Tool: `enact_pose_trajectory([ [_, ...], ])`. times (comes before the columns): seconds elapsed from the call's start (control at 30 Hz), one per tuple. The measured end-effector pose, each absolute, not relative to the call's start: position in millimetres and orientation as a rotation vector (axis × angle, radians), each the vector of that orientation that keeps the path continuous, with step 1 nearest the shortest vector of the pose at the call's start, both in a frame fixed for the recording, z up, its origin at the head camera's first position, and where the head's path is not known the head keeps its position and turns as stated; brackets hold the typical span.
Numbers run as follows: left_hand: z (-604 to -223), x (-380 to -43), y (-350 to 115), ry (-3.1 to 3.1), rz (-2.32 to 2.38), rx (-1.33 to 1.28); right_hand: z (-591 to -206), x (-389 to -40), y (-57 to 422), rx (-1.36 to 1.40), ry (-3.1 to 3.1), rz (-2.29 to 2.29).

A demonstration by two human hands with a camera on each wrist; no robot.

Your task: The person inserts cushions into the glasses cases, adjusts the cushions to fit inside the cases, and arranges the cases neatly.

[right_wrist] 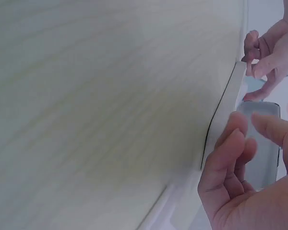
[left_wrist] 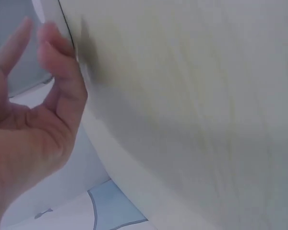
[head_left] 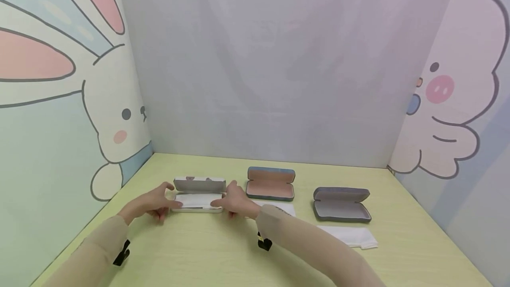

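Observation:
A white glasses case (head_left: 198, 210) lies with its lid up on the table, a folded white cloth (head_left: 195, 200) inside it. At the case's left end is my left hand (head_left: 157, 200), its thumb reaching over the cloth's edge and its other fingers outside the case. My right hand (head_left: 236, 200) is at the opposite end, its thumb over the cloth's right edge. The right wrist view shows a gap between the right thumb and the bent fingers (right_wrist: 230, 163), with the grey lid lining (right_wrist: 259, 143) behind them.
Right of centre stands an opened blue glasses case (head_left: 271, 188) with pink lining, a white cloth (head_left: 284, 207) in front of it. Farther right are an opened dark grey case (head_left: 341, 209) and another white cloth (head_left: 350, 236). Cartoon-printed panels (head_left: 119, 114) border the yellow table (head_left: 191, 251).

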State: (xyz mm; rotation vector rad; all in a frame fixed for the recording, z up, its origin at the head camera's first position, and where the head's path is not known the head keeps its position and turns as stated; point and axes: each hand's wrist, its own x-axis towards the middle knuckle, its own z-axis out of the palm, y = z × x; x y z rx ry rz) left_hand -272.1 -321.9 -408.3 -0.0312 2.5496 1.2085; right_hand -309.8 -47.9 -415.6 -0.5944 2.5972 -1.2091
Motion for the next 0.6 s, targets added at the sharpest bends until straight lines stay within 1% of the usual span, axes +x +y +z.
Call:
enact_pose_trajectory([
  [0.2, -412.5, -272.1, -327.2, 2.411, 1.291, 0.069, -416.1, -311.3, -44.8, -0.582, 2.601, -1.129],
  [0.6, -420.0, -278.3, -321.2, 2.505, 1.275, 0.104, -425.1, -319.6, -43.9, -0.701, 2.553, -1.112],
])
